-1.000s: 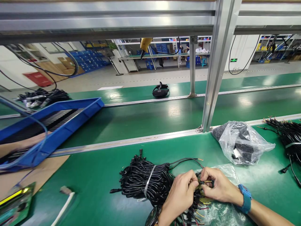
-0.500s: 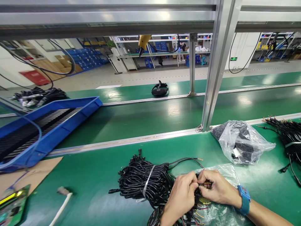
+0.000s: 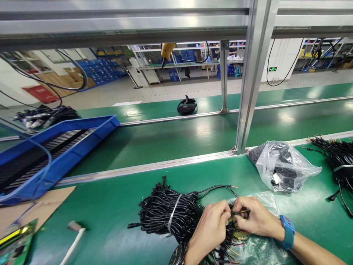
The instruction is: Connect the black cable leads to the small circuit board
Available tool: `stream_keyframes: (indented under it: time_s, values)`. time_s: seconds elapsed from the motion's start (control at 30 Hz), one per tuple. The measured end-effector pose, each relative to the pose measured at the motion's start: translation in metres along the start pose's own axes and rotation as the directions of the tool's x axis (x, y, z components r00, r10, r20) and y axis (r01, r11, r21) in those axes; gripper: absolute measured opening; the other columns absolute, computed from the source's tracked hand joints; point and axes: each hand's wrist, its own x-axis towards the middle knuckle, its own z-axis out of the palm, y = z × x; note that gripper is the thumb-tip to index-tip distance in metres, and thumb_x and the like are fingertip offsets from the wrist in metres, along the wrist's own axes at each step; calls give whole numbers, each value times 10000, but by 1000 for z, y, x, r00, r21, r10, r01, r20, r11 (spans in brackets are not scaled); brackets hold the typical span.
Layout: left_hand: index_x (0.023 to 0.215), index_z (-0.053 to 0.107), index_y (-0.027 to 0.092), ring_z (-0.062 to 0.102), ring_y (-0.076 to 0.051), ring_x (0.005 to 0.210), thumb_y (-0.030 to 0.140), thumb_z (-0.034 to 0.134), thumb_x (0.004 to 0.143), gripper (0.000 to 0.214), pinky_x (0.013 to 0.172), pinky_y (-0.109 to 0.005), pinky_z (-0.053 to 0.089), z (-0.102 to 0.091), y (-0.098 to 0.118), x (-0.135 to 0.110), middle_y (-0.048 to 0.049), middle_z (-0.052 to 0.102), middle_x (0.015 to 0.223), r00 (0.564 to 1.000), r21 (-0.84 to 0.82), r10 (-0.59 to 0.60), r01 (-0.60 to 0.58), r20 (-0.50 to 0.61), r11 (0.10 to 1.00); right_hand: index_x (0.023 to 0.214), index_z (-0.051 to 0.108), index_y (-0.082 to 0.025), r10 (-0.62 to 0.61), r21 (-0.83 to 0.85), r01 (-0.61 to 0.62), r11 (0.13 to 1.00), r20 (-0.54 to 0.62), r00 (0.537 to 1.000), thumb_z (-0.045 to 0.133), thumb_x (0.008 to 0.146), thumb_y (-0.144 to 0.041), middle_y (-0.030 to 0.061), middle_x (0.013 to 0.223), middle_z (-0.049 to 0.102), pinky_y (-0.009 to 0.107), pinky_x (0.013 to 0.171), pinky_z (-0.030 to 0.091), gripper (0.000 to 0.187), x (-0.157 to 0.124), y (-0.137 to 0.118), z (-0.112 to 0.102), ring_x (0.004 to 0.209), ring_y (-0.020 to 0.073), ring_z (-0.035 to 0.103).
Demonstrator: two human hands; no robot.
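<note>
A bundle of black cables, tied with a white strap, lies on the green table. Just right of it my left hand and my right hand meet, both pinched on a thin cable end with red and yellow wires. They work above a clear plastic bag that lies flat under loose wire ends. My right wrist wears a blue watch.
A clear bag of black parts lies to the right, with another black cable bundle at the far right. A blue tray sits on the left by cardboard and a circuit board. An aluminium post rises behind.
My fingers have shifted slightly on the wire ends while both hands stay in place. An arm that lay by the blue tray at the left is gone from view.
</note>
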Motion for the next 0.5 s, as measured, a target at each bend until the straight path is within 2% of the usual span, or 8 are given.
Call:
stream_keyframes:
  time_s: [0.5]
  values:
    - [795,486,228,575,-192,735,109,430,882,157,680,-284,339,5,-1,1,-4,601,754,999,5,32,-32,-28,999,774,529,-201,-80,-38,80,996,1,997,533,696,-65,-62,649,493,203,528,284,157,-1,8,8,556,94,408]
